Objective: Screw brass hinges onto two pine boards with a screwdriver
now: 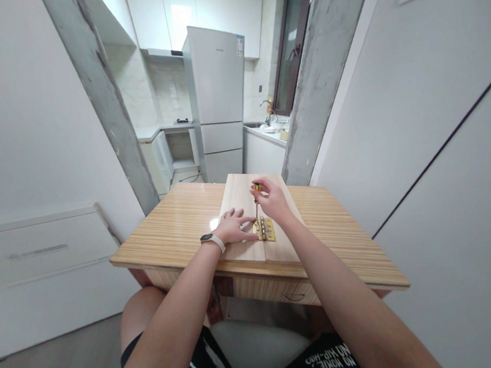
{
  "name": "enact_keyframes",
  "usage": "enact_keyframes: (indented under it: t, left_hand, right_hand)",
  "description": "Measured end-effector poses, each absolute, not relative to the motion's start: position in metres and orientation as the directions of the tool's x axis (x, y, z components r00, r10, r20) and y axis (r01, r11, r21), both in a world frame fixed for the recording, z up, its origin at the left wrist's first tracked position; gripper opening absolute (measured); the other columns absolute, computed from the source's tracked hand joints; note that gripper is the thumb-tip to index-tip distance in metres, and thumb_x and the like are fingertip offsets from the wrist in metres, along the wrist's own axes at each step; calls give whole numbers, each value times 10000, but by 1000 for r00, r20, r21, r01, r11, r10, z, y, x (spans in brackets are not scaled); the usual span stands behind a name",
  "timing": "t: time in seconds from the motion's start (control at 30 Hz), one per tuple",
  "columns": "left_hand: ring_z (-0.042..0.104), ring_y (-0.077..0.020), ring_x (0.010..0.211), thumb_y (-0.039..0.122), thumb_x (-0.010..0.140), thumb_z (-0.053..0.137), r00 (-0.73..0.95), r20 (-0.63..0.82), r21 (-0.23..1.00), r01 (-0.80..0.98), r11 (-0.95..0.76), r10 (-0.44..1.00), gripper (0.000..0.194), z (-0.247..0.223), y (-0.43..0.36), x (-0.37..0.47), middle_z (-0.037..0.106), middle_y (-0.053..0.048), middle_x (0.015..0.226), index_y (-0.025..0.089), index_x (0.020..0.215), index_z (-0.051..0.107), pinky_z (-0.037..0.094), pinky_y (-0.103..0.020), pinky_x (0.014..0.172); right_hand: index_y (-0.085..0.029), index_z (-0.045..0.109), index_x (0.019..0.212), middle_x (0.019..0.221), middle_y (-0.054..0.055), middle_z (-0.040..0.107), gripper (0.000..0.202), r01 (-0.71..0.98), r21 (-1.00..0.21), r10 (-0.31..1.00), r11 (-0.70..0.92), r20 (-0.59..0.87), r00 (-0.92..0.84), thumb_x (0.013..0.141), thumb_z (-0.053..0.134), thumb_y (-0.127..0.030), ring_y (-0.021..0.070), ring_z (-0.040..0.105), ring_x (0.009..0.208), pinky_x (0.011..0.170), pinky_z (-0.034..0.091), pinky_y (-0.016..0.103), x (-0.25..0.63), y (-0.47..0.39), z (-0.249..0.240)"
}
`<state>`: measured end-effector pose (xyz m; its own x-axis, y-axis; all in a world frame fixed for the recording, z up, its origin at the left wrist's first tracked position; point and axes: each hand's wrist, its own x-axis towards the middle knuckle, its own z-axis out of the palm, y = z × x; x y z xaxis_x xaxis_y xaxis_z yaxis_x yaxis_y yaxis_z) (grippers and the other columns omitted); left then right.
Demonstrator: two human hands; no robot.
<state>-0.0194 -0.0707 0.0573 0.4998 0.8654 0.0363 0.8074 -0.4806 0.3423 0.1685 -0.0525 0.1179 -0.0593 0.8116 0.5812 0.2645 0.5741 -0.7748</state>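
Observation:
Two pale wooden boards [240, 193] lie side by side on the table, with a brass hinge [269, 229] across their seam near the front. My right hand [270, 199] grips a screwdriver [255, 192] by its yellow and black handle. The shaft points down, and its tip is at the upper left part of the hinge. My left hand [233, 228] lies on the left board with its fingers spread, thumb and forefinger at the hinge's left edge. A light-banded watch is on the left wrist.
The wood-grain table [175, 218] has a drawer with a metal handle [294, 297] under its front edge. White panels stand on both sides. Beyond the table are a refrigerator [218, 82], a sink counter and a window. My legs are below the table edge.

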Motion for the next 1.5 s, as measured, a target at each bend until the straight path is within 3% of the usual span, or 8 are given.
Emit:
enact_keyframes:
  t: [0.13, 0.4, 0.53, 0.83, 0.97, 1.37, 1.5]
  left_hand:
    - [209, -450, 1590, 928, 725, 616, 498, 41, 344, 807, -480, 866, 906, 56, -70, -20, 346, -38, 1702, 464, 1501, 552, 160, -605, 1285]
    - [205, -436, 1595, 914, 731, 634, 491, 31, 335, 815, -472, 871, 899, 53, -69, -21, 326, -19, 1717, 478, 1512, 533, 163, -588, 1286]
    - [203, -445, 1593, 919, 730, 626, 497, 32, 343, 810, -476, 867, 897, 52, -68, -22, 320, -23, 1720, 480, 1507, 538, 160, -595, 1286]
    - [197, -444, 1595, 930, 732, 607, 504, 34, 335, 807, -485, 863, 915, 54, -68, -21, 306, -21, 1727, 471, 1519, 528, 152, -600, 1287]
    - [195, -449, 1593, 953, 713, 597, 504, 32, 337, 807, -484, 863, 941, 53, -68, -21, 308, -20, 1724, 472, 1518, 530, 162, -594, 1287]
    - [211, -449, 1590, 933, 734, 605, 505, 51, 323, 808, -493, 862, 902, 47, -64, -21, 327, -21, 1716, 476, 1509, 541, 159, -592, 1288]
    - [220, -448, 1587, 931, 731, 611, 501, 48, 322, 811, -488, 864, 907, 47, -64, -21, 330, -21, 1716, 476, 1512, 536, 154, -593, 1288]
  right_hand:
    - [-259, 655, 1225, 1108, 74, 737, 377, 149, -826, 839, 544, 537, -89, 879, 674, -409, 236, 731, 988, 619, 602, 288, 172, -52, 115]
    - [-239, 675, 1293, 1188, 115, 725, 432, 90, -844, 843, 528, 508, -177, 934, 596, -465, 243, 710, 1079, 695, 617, 319, 190, -42, 107]
    - [-241, 692, 1272, 1112, 100, 753, 425, 67, -855, 852, 514, 498, -162, 907, 629, -449, 259, 718, 1064, 701, 633, 349, 190, -44, 107]
    - [-246, 713, 1140, 948, 51, 737, 319, 320, -745, 789, 585, 615, -9, 859, 714, -398, 224, 716, 881, 698, 613, 340, 175, -53, 113]
    - [-248, 654, 1107, 1084, 61, 739, 293, 220, -790, 817, 572, 573, -66, 866, 700, -408, 223, 732, 939, 667, 601, 313, 173, -54, 117]
    - [-235, 660, 1296, 1125, 107, 751, 409, 63, -841, 831, 537, 515, -211, 927, 619, -408, 247, 716, 1092, 705, 574, 302, 184, -47, 108]
    - [-231, 673, 1283, 1114, 111, 758, 419, 54, -850, 845, 524, 511, -161, 904, 633, -404, 260, 721, 1065, 695, 590, 326, 187, -46, 108]
